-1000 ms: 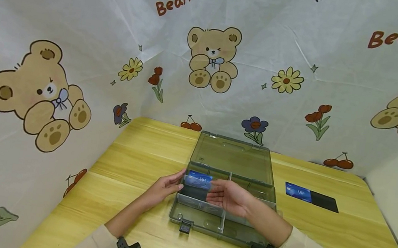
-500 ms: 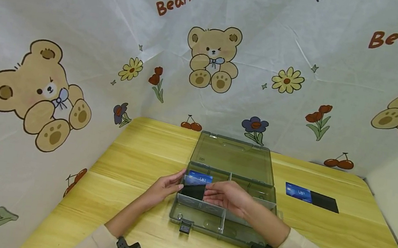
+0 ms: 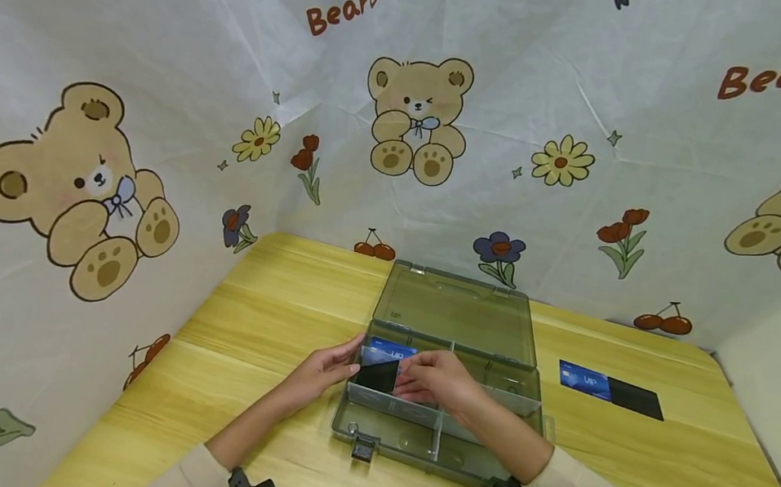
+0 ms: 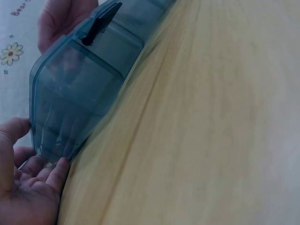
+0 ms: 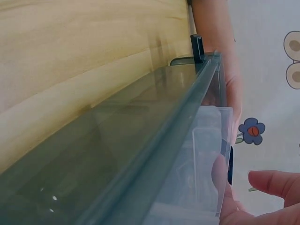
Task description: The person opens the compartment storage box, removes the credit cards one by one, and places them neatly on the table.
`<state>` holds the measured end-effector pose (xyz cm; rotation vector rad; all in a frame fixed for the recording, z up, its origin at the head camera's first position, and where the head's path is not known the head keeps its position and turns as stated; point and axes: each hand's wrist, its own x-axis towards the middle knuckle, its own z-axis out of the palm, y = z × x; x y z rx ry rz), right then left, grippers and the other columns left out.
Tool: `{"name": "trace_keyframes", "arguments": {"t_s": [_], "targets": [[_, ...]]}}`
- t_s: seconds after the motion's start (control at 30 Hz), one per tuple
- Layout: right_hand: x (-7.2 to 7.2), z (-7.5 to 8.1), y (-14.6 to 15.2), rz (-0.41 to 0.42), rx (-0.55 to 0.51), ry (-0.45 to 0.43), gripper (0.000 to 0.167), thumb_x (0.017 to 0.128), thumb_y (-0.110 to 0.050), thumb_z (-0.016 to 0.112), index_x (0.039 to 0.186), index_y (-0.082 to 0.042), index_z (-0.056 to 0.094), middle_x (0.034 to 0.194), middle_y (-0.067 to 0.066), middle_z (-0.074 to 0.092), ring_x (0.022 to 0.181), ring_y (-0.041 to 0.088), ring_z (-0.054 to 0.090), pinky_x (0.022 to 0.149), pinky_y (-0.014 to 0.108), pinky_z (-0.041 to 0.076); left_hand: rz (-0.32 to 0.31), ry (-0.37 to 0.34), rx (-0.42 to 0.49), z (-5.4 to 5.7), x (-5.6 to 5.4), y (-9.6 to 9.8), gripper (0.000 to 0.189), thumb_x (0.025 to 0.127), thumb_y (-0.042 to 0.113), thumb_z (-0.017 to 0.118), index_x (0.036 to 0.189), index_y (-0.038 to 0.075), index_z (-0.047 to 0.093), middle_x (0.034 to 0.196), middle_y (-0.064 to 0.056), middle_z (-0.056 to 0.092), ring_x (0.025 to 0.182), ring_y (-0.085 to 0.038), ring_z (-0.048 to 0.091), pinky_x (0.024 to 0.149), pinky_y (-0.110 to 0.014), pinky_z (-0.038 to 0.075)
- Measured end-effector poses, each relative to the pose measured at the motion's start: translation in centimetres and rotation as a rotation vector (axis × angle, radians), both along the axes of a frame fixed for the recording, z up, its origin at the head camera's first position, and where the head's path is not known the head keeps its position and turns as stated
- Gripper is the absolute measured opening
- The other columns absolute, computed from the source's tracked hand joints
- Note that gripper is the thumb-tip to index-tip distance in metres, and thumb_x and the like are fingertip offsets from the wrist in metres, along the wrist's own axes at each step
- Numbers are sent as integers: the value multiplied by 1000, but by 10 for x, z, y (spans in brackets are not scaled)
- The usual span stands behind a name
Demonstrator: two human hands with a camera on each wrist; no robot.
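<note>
A clear grey-green plastic divider box (image 3: 409, 439) lies with its lid thrown back. At its left side my left hand (image 3: 320, 370) grips the wall, thumb on the rim and fingers outside, as the left wrist view (image 4: 35, 187) also shows. My right hand (image 3: 435, 379) reaches into the left middle compartment and pinches the right edge of a black card (image 3: 377, 375), whose right side is tilted up. Behind it, a blue VIP card (image 3: 387, 348) lies in the rear left compartment. In the right wrist view, thumb and finger stand around the black card's dark edge (image 5: 230, 166).
Right of the box, another blue VIP card (image 3: 583, 379) and a black card (image 3: 637, 398) lie side by side on the wooden table (image 3: 265, 293). The raised lid (image 3: 459, 310) rests behind the box. A bear-print cloth (image 3: 477, 205) backs the table.
My right hand has moved slightly left in the compartment, its fingers closing at the black card. The card's right side has risen. The left hand and box have stayed put.
</note>
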<state>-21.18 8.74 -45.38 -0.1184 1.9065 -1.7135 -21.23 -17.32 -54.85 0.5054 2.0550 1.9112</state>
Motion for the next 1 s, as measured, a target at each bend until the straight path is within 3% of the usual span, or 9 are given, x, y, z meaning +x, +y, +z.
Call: {"name": "trace_keyframes", "arguments": {"t_s": [0.57,0.83,1.0], "targets": [[-1,0,-16,-40,94,59,24,95,1,67,114,14,60,101,32,71,83,34,75,73,41,64,-2,6,1,-3,-1,1,62,106,26,58,161,17,30,166,-3,24,151,-24,25,120,-42,29],[-2,-1,-17,-27,128,75,27,95,1,67,116,15,60,98,29,72,77,33,75,68,39,64,-6,2,4,-3,-1,0,63,106,28,57,161,17,29,166,-2,23,151,-25,24,120,-43,28],[-3,2,-14,-48,94,43,30,96,3,64,122,16,57,99,33,71,80,36,75,68,39,64,-5,2,5,-4,-1,0,63,106,27,58,161,18,30,166,-2,23,151,-25,24,120,-43,28]]}}
